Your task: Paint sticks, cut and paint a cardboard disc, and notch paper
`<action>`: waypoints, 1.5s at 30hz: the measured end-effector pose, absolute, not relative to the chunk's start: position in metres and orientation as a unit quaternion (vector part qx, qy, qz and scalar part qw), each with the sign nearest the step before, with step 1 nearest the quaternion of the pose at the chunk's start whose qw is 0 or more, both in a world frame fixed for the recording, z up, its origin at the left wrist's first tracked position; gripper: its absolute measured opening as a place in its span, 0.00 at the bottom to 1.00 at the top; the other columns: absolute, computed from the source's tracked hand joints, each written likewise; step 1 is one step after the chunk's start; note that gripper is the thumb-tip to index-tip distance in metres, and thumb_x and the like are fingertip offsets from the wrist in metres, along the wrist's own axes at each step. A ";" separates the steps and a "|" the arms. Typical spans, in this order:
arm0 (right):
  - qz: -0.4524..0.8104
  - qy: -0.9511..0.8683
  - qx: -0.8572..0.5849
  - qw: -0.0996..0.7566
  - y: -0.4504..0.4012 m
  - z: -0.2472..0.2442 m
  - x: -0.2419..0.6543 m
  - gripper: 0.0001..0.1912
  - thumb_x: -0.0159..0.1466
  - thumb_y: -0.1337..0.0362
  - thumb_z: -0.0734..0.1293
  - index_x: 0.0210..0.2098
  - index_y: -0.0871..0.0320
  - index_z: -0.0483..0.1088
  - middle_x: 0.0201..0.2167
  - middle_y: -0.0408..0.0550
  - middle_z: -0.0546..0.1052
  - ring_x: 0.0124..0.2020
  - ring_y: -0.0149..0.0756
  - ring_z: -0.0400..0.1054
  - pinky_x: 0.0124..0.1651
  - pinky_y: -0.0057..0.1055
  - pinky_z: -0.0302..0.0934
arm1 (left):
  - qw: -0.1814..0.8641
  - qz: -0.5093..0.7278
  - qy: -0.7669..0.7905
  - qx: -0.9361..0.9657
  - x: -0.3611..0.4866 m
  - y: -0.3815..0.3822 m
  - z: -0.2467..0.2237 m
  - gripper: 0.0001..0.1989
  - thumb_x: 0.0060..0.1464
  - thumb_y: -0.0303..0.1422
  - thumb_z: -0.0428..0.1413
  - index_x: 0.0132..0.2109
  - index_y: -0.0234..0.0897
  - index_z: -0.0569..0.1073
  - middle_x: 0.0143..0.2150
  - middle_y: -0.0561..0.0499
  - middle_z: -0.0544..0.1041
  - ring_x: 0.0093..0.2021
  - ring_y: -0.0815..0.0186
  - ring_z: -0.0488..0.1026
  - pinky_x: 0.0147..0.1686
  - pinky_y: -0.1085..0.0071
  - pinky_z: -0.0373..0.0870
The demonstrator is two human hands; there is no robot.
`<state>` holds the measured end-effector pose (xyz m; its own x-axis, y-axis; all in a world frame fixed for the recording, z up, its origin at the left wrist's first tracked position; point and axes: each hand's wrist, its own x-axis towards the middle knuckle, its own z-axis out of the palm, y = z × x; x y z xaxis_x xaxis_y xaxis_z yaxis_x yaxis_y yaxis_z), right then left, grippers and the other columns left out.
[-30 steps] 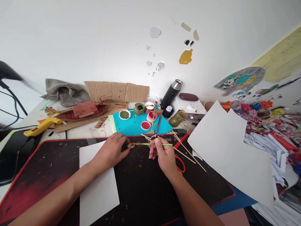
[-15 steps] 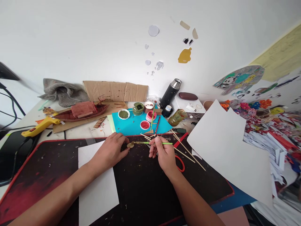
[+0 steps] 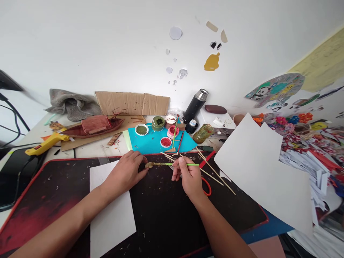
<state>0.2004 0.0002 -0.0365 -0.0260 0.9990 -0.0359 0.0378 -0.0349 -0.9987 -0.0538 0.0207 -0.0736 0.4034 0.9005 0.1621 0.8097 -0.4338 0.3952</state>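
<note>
My right hand (image 3: 189, 175) is closed around a paintbrush (image 3: 163, 164) with a green handle, held level and pointing left. The brush tip touches a small olive-coloured piece (image 3: 148, 165) at the fingertips of my left hand (image 3: 130, 167). My left thumb and fingers are bent around that piece; its exact kind I cannot make out. Under my left wrist lies a white sheet of paper (image 3: 113, 218) on the black mat (image 3: 163, 222). Beyond the hands, open pots of green paint (image 3: 141, 129) and red paint (image 3: 166, 142) stand on blue paper (image 3: 150, 144).
Thin wooden sticks (image 3: 215, 177) and red-handled scissors (image 3: 207, 187) lie beside my right hand. A large white sheet (image 3: 258, 165) stands at right. Behind are a red model boat (image 3: 96, 126), a yellow glue gun (image 3: 45, 144), a black thermos (image 3: 195, 107) and a murky jar (image 3: 203, 134).
My right hand and the paintbrush have shifted slightly to the right, and the brush tip has slid a little along the olive piece. My left hand stays almost still.
</note>
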 end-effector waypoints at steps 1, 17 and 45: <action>0.507 -0.509 -0.511 0.472 0.000 -0.036 0.200 0.33 0.72 0.32 0.66 0.33 0.56 0.75 0.19 0.41 0.74 0.18 0.32 0.72 0.22 0.26 0.62 | 0.127 0.177 0.517 0.828 -0.054 0.020 -0.074 0.07 0.66 0.37 0.58 0.44 0.40 0.78 0.42 0.43 0.80 0.47 0.48 0.77 0.50 0.51 0.76; 0.501 -0.479 -0.510 0.509 0.001 -0.034 0.203 0.31 0.72 0.33 0.67 0.33 0.56 0.75 0.19 0.41 0.74 0.17 0.32 0.72 0.21 0.25 0.62 | 0.180 0.168 0.511 0.823 -0.064 0.023 -0.067 0.10 0.64 0.39 0.64 0.50 0.42 0.80 0.50 0.43 0.83 0.52 0.46 0.78 0.55 0.50 0.75; 0.505 -0.487 -0.507 0.500 -0.001 -0.036 0.207 0.32 0.72 0.32 0.67 0.33 0.56 0.76 0.19 0.41 0.73 0.17 0.32 0.71 0.21 0.26 0.62 | 0.216 0.149 0.491 0.831 -0.051 0.031 -0.062 0.10 0.63 0.38 0.65 0.49 0.42 0.78 0.49 0.45 0.81 0.52 0.47 0.77 0.54 0.50 0.74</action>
